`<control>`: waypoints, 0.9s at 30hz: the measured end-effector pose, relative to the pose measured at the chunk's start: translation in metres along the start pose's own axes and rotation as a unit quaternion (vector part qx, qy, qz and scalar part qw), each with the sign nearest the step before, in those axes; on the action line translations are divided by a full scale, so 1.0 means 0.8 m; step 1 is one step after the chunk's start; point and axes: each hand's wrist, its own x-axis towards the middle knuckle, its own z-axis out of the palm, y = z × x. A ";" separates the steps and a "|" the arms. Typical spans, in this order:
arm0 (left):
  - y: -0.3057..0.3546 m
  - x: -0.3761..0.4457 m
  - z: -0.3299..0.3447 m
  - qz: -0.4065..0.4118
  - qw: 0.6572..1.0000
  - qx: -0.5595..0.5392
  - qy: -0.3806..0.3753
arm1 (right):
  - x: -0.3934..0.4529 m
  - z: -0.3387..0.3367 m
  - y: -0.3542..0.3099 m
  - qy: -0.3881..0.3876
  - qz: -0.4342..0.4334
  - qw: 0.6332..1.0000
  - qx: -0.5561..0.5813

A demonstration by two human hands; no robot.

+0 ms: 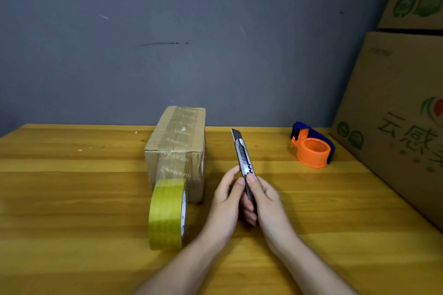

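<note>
A metal utility knife (242,153) points away from me, its blade tip out at the far end. My right hand (265,201) grips the handle from the right, thumb on the slider. My left hand (227,201) holds the handle from the left, thumb and fingers curled round it. A small cardboard box (177,143) sealed with clear printed tape sits to the left of the knife. A roll of yellowish tape (166,214) stands on edge against the box's near end.
An orange and blue tape dispenser (312,146) lies at the back right of the wooden table (72,199). Large printed cartons (395,115) are stacked along the right edge. A grey wall (167,31) closes the back.
</note>
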 end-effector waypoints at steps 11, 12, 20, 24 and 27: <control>0.007 -0.009 0.006 0.030 0.998 0.041 -0.022 | -0.003 -0.001 -0.006 0.057 -0.009 0.998 -0.008; 0.006 -0.009 0.007 0.042 0.997 0.060 -0.015 | -0.004 -0.001 -0.007 0.055 -0.010 0.998 -0.005; 0.036 -0.032 0.014 0.167 0.951 0.258 -0.021 | -0.001 -0.005 -0.017 0.019 -0.092 0.996 -0.003; 0.081 -0.057 -0.010 0.260 0.882 0.393 -0.030 | -0.009 0.006 -0.033 -0.004 -0.104 0.993 -0.050; 0.115 -0.075 -0.044 0.297 0.879 0.373 0.019 | -0.013 0.016 -0.042 -0.031 -0.116 0.985 -0.121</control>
